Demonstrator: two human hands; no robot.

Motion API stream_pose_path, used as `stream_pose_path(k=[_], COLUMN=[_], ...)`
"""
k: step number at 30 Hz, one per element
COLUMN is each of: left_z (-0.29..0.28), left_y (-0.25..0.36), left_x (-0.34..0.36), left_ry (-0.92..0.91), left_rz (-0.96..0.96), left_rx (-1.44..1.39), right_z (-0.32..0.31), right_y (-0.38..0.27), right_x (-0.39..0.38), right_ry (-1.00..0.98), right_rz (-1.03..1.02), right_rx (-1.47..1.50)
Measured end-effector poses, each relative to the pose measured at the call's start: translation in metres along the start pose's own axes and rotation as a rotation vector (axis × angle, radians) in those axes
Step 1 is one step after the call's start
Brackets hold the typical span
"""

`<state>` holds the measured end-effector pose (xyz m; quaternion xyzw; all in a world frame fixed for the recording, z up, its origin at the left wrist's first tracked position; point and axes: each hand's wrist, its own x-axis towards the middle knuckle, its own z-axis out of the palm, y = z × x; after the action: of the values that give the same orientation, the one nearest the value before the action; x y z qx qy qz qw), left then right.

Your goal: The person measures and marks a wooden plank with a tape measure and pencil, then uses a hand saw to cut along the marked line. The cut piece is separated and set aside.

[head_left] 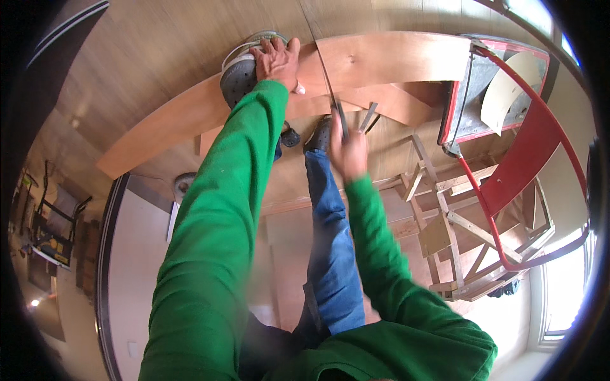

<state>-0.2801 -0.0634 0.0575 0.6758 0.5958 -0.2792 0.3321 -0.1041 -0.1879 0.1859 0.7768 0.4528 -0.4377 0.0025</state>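
Note:
My left hand lies with fingers spread and slightly bent on the long pale-wood board, beside a dark perforated clog. My right hand, blurred, is closed round the handle of a hand saw, whose long thin blade crosses the board. Below the board a second dark clog is at the end of my blue-trousered leg. Dark flat strips lie on the wood piece to the right of my right hand.
A red-framed metal trolley stands at the right, holding a curved pale offcut. Below it is a jumbled wooden frame, near a window. A pale panel and folded black equipment are at the left.

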Motion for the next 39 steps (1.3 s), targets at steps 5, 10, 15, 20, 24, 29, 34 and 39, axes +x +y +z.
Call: stream_pose_path(k=[5,10,15,20,24,29,34,39], left_z=[-0.003,0.005,-0.001,-0.009,-0.007,-0.007,-0.008,0.001], left_y=[0.003,-0.001,0.003,0.005,0.002,0.001,0.004,0.0], left_x=[-0.001,0.0,0.0,-0.002,-0.001,-0.002,-0.002,0.002], left_ry=[-0.013,0.019,-0.016,-0.021,-0.031,-0.015,-0.01,0.009], left_rz=[-0.01,0.009,-0.022,-0.008,-0.01,0.023,-0.008,-0.002], left_rx=[0.03,0.039,0.035,0.016,0.023,-0.005,0.003,0.008], right_z=[-0.057,0.043,0.01,-0.056,0.025,0.04,-0.062,0.025], right_y=[-0.009,-0.025,0.006,0.007,-0.004,-0.001,0.004,-0.01], right_x=[-0.094,0.115,0.009,-0.11,0.051,0.066,-0.115,0.051], right_ry=[-0.083,-0.023,-0.001,-0.01,0.051,0.14,-0.121,0.068], right_rz=[0.301,-0.025,0.069,0.115,-0.011,-0.067,0.323,-0.052], right_rx=[-0.035,-0.105,-0.009,0.072,0.039,0.0,0.041,-0.137])
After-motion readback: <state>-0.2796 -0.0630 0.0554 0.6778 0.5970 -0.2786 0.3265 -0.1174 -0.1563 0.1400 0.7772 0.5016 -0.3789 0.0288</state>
